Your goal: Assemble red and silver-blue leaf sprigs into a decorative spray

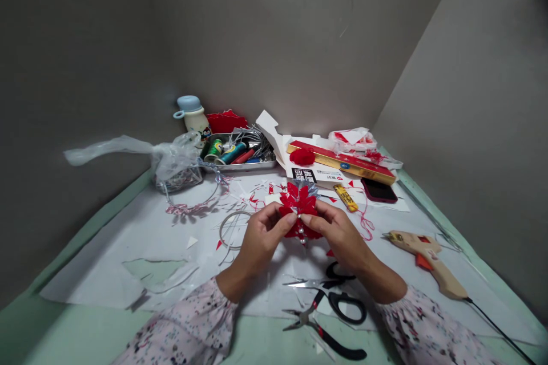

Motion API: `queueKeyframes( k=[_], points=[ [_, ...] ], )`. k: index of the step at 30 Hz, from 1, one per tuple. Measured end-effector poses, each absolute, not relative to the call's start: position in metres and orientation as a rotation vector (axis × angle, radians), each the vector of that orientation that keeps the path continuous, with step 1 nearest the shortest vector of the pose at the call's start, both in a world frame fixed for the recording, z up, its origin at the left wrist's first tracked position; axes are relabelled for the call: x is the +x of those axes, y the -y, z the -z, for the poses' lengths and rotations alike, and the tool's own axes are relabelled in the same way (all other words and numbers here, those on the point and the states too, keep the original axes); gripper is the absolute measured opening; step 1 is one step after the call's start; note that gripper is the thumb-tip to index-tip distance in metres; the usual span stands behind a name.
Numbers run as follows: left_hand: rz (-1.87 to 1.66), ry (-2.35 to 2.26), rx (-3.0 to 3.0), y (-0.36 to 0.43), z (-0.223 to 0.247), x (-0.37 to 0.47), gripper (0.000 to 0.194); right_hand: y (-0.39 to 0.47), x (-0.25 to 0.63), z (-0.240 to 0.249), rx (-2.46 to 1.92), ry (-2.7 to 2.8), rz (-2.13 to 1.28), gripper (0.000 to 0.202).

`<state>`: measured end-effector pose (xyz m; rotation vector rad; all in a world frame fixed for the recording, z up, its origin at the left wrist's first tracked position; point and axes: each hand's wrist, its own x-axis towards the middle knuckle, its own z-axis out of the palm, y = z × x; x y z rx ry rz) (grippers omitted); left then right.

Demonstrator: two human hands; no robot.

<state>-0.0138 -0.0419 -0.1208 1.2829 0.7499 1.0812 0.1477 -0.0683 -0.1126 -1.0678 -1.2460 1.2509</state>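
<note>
Between both hands, above the middle of the table, is a red flower ornament [298, 199] with pointed petals, a row of white pearl beads down its centre and bluish-grey sheer material behind its top. My left hand [266, 234] grips its left edge, thumb pressed on the front beside the beads. My right hand [338, 234] pinches the right side, thumb tip close to the upper pearl. The fingers behind the flower are mostly hidden. Below the hands lie black-handled scissors [347, 303] and, nearer me, pliers [327, 336] with black and red handles.
A hot glue gun [428, 256] with a cord lies at right. At the back are a metal tray [257, 165] of thread spools, a bottle [194, 117], a red-and-gold box [342, 159] and a phone [379, 189]. A plastic bag [175, 162] and wire ring [226, 231] are left.
</note>
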Motion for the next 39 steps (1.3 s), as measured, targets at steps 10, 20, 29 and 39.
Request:
queueKeyframes(
  k=[10, 20, 29, 39],
  points=[
    [-1.061, -0.677, 1.202, 0.049, 0.117, -0.01, 0.025, 0.07, 0.146, 0.114, -1.048, 1.22, -1.215, 0.017],
    [-0.992, -0.53, 1.086, 0.045, 0.125, -0.014, 0.026, 0.066, 0.15, 0.123, -0.874, 1.074, -1.369, 0.024],
    [-1.006, -0.533, 1.056, 0.044, 0.129, -0.012, 0.019, 0.067, 0.148, 0.126, -0.883, 1.069, -1.368, 0.022],
    [-1.023, -0.628, 1.073, 0.044, 0.128, -0.01, 0.023, 0.069, 0.146, 0.129, -0.883, 1.108, -1.334, 0.02]
  ],
)
